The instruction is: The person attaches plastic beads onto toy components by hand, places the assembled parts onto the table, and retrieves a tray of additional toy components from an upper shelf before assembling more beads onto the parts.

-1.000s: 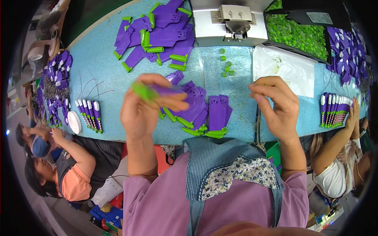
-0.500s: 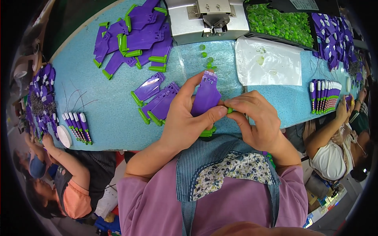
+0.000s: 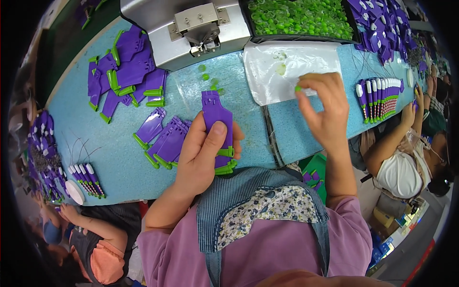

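My left hand [image 3: 198, 150] is closed around a flat purple plastic piece [image 3: 218, 115], thumb across its face. At the piece's lower end a short green tube [image 3: 226, 151] juts out beside my fingers. My right hand [image 3: 330, 112] is raised over the lower edge of a white plastic sheet [image 3: 260, 71], thumb and forefinger pinching a small green cap [image 3: 298, 88]. Several loose green caps [image 3: 205, 76] lie just beyond the purple piece. To the left of my left hand, more purple pieces with green tube ends [image 3: 168, 141] rest on the blue table.
A metal machine [image 3: 165, 48] stands at the back, beside a black tray of green caps [image 3: 301, 21]. A larger heap of purple pieces [image 3: 129, 60] lies at left. Finished-looking purple-and-white rods stand in rows at right [image 3: 380, 98] and left [image 3: 86, 179]. Co-workers sit on both sides.
My right hand has left the purple piece's green end and risen to the right, over the sheet, with a green cap. My left hand keeps its hold. The whole view has turned.
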`<state>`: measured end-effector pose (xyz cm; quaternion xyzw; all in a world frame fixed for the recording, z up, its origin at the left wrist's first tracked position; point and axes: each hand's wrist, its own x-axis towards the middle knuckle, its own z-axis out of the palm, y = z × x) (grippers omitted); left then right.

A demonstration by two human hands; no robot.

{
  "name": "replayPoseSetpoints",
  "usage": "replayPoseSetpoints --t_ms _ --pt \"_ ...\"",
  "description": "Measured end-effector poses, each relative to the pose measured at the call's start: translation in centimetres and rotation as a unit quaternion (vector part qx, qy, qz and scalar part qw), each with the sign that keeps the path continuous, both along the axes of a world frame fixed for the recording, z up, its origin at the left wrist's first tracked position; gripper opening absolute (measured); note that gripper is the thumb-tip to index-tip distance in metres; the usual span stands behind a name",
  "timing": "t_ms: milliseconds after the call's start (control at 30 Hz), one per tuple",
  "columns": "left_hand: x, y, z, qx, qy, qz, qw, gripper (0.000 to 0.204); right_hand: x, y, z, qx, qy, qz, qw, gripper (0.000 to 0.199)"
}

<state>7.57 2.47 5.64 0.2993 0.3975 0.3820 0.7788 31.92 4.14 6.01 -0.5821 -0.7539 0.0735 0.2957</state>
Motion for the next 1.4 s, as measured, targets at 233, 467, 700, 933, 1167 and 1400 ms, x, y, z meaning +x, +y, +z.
replayPoseSetpoints --t_ms 233,467,700,933,1167,1400 --pt "-0.1 -0.7 0.3 -0.013 0.101 -0.048 0.994 0.024 1.8 0.6 -1.9 0.013 -0.134 -0.034 0.990 0.018" --pt "1.0 -1.0 -0.2 0.086 0.010 0.064 0.994 0.028 -0.9 -1.2 0.5 -0.082 0.194 -0.004 0.978 0.017" --pt "1.1 -1.5 0.4 0.148 0.058 0.083 0.984 0.020 -3.5 -2.4 1.2 -0.180 0.367 0.114 0.906 0.016" --pt "0.7 -1.4 0.5 0.152 0.078 0.059 0.983 0.019 -4.0 -2.9 0.7 -0.180 0.317 0.127 0.922 0.016" --pt "-0.7 -2.1 0.4 0.072 0.046 0.048 0.995 0.020 -5.6 -4.0 -0.3 -0.271 0.429 0.112 0.855 0.016" --pt "-4.3 -1.2 1.6 0.090 0.118 0.101 0.984 0.016 -7.9 -0.6 -0.3 -0.252 0.351 0.169 0.886 0.017"
